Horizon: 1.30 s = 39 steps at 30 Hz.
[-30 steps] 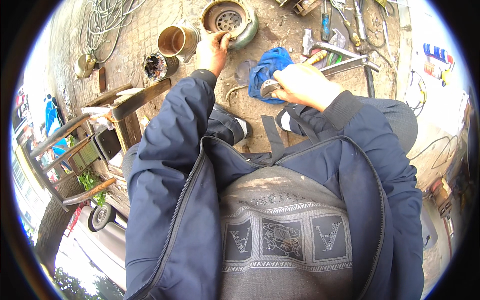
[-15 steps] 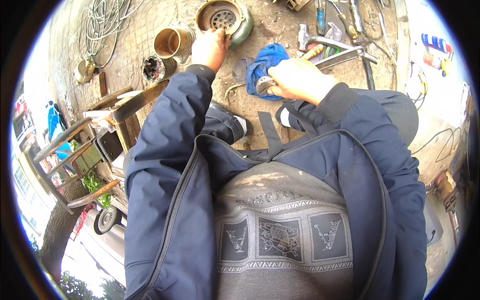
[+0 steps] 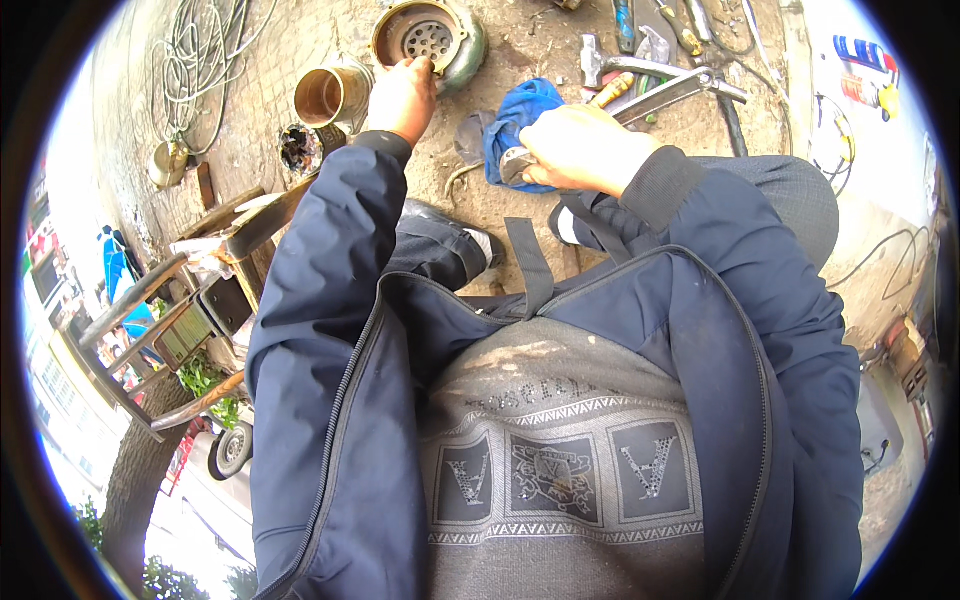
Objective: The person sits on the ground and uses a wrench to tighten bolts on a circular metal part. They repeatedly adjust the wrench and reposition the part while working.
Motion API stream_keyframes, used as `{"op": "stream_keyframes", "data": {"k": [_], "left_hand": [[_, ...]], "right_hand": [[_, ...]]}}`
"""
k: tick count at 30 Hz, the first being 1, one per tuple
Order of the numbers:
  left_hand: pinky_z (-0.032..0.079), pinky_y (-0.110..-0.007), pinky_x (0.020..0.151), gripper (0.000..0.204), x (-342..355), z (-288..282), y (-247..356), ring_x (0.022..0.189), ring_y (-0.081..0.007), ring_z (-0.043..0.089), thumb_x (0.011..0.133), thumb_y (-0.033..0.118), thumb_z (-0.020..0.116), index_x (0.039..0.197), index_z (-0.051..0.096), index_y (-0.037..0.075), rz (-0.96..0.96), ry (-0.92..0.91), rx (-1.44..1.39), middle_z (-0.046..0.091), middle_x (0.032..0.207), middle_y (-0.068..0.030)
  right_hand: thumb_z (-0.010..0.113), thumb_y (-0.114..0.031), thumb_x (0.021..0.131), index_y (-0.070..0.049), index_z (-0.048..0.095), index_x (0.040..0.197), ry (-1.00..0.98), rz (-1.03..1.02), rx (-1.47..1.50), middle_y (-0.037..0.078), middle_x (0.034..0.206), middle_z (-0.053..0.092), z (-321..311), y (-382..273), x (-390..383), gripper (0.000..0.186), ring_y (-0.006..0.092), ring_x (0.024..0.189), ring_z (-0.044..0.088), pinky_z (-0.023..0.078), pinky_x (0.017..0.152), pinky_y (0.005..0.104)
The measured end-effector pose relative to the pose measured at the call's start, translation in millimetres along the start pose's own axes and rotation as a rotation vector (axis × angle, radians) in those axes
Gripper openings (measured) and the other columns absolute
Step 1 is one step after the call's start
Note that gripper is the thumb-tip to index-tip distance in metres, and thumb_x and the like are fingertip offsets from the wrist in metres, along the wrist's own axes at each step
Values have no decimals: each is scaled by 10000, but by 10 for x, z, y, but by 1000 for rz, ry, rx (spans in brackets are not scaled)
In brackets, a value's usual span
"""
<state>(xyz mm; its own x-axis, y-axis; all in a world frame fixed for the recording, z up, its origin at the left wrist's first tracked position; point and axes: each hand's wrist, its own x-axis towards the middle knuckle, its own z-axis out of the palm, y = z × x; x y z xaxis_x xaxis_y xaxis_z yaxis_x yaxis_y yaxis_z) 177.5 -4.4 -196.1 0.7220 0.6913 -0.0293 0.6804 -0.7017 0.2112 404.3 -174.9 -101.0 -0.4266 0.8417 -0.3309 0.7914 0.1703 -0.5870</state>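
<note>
With the left grip point(image 3: 402, 98), touching the near rim of a round green housing point(image 3: 470, 64), at the far middle of the dirt ground point(image 3: 540, 48), with a holed plate point(image 3: 428, 42) inside; cannot tell whether closed on it. With the right grip point(image 3: 583, 145), holding a metal tool point(image 3: 515, 164), with a rounded end left of that hand, over the near edge of a blue cloth point(image 3: 522, 103). Just left of the housing, a brown can point(image 3: 325, 97); nearer and farther left, a dark can point(image 3: 302, 150). Right of the cloth, a hammer point(image 3: 591, 61), a yellow handle point(image 3: 611, 91) and a steel bar point(image 3: 663, 96). Far left, a coil of wire point(image 3: 208, 70).
</note>
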Motion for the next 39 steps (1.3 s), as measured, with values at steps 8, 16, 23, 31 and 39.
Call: {"op": "stream_keyframes", "data": {"k": [8, 16, 23, 31, 39], "left_hand": [[573, -473, 776, 157, -8, -13, -19, 874, -398, 695, 950, 190, 646, 978, 668, 37, 64, -48, 82, 707, 952, -199], [575, -491, 748, 184, 44, 36, 39, 808, -396, 711, 985, 204, 571, 971, 658, 43, -3, -161, 180, 716, 878, -217], [571, -500, 750, 165, 66, 89, -17, 826, -406, 711, 979, 170, 555, 1044, 661, 62, 57, -109, 109, 715, 952, -225], [574, -496, 761, 189, 103, 36, -125, 856, -419, 708, 968, 192, 604, 1095, 654, 61, 159, -175, 128, 710, 998, -219], [581, -471, 787, 462, 103, -40, -33, 848, -387, 728, 969, 467, 632, 1050, 684, 16, 54, -123, 150, 734, 920, -203]], "right_hand": [[718, -256, 830, -8, 762, 870, -35, 34, -10, 190, 883, 750, -62, -43, -7, 255, 353, 865, 735, 578, 796, 446], [708, -243, 835, -9, 763, 873, -33, 33, -22, 188, 895, 751, -42, -37, -10, 244, 354, 868, 736, 579, 795, 447], [721, -258, 826, -17, 769, 881, -46, 46, -11, 182, 890, 752, -62, -45, -14, 252, 351, 864, 736, 581, 788, 446], [726, -251, 822, -23, 773, 892, -57, 38, -37, 175, 889, 753, -62, -73, -8, 243, 344, 876, 739, 582, 787, 447], [693, -224, 834, -22, 777, 900, -61, 31, -54, 177, 896, 754, -83, -77, -17, 228, 343, 870, 740, 584, 788, 450]]}}
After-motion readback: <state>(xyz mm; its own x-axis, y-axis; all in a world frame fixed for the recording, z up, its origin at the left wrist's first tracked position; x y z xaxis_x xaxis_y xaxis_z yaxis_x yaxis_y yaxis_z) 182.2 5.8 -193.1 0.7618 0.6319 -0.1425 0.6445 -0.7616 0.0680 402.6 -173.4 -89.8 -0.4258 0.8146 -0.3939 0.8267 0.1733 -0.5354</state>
